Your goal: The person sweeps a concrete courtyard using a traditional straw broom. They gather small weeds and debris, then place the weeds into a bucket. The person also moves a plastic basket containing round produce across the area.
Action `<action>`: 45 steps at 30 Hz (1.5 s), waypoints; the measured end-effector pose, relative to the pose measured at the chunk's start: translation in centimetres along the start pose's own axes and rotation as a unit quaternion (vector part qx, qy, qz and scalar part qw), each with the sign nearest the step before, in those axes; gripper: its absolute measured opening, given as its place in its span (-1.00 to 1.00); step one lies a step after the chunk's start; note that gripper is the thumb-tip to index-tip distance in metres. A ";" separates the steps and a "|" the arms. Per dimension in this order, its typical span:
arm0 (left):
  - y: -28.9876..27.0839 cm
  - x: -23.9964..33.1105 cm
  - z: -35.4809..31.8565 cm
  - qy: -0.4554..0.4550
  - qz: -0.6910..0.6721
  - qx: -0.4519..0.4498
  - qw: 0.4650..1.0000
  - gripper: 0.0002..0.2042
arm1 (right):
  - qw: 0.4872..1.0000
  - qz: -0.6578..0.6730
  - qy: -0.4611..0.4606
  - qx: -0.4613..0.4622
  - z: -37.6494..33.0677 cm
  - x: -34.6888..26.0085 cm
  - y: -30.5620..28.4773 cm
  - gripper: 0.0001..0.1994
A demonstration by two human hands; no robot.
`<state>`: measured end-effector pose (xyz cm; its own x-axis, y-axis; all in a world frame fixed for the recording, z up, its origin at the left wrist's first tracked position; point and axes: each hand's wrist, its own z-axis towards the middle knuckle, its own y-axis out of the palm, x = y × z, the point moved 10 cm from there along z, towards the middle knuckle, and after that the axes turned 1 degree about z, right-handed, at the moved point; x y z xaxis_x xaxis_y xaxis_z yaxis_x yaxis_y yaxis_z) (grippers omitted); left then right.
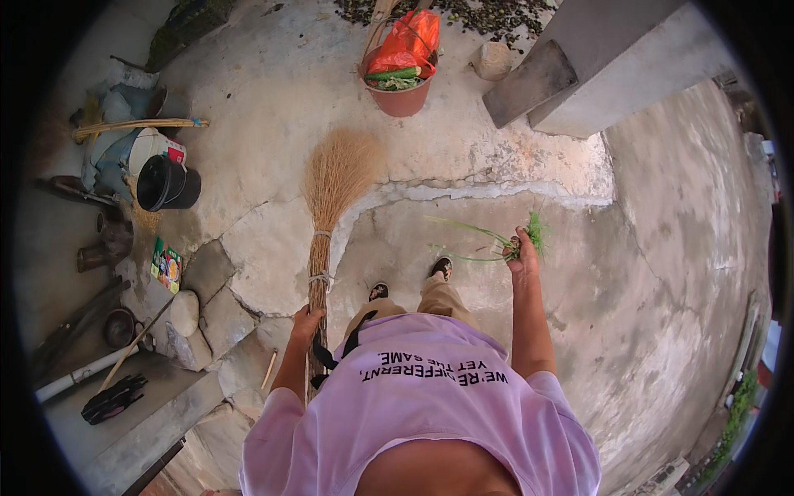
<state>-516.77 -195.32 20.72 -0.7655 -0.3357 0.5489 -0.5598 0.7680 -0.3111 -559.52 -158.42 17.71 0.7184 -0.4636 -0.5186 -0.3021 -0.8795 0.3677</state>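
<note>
My left hand point(307, 321) is closed round the handle of a straw broom point(321, 240), below its lower tie. The broom stands out ahead of me with its bristles fanned at the far end. Out to the right, my right hand point(523, 253) grips a small bunch of leafy green stems point(537, 231). Thin stalks stick out of that fist to the left, with the leafy tops on its right side. I cannot tell what plant it is.
A red-brown bucket point(399, 102) with a red plastic bag and greens stands ahead. Beside a concrete pillar point(595, 99) leans a slab point(529, 85). At left are a black bucket point(169, 183), loose stones point(184, 313) and a pipe point(83, 374). A crack crosses the concrete floor point(447, 289).
</note>
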 end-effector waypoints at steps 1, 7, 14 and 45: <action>0.1 0.4 -0.4 0.014 0.003 0.013 1.000 -0.67 | 1.000 -0.008 0.008 -0.007 1.0 -0.8 1.9 -0.83; 1.3 -2.7 -1.0 -0.001 -0.107 0.053 0.993 -0.67 | 0.995 -0.072 0.041 -0.052 6.2 -2.9 13.8 -0.84; 4.3 3.7 -1.7 -0.028 -0.210 0.055 0.976 -0.70 | 0.972 -0.203 0.049 -0.110 12.0 -1.7 27.2 -0.85; 10.6 25.8 7.3 -0.265 -0.301 0.095 0.911 -0.77 | 0.416 -0.833 -0.211 -0.296 43.7 7.1 68.4 -0.41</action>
<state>-544.73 -199.84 25.91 -0.3181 -0.9199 0.2293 -0.9354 0.2651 -0.2340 -602.48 -226.60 5.42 -0.5913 0.6497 -0.4777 0.6923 0.1051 -0.7139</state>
